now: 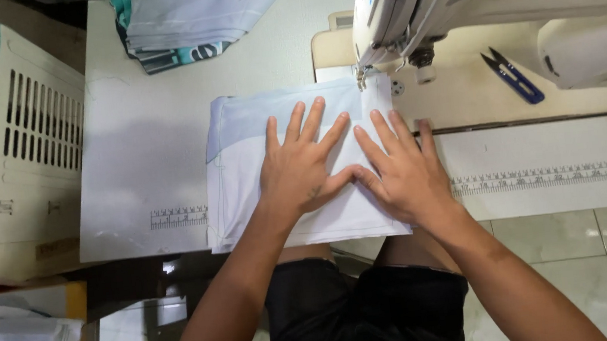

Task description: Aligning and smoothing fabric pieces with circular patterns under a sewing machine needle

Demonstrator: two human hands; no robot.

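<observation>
While hands (352, 165) press fabric (242, 162), white table (129, 151), tiled floor (589, 246).

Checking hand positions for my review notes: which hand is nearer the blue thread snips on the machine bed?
Right. The right hand lies flat on the pale fabric, below and left of the blue thread snips. The left hand lies flat beside it, farther left.
</observation>
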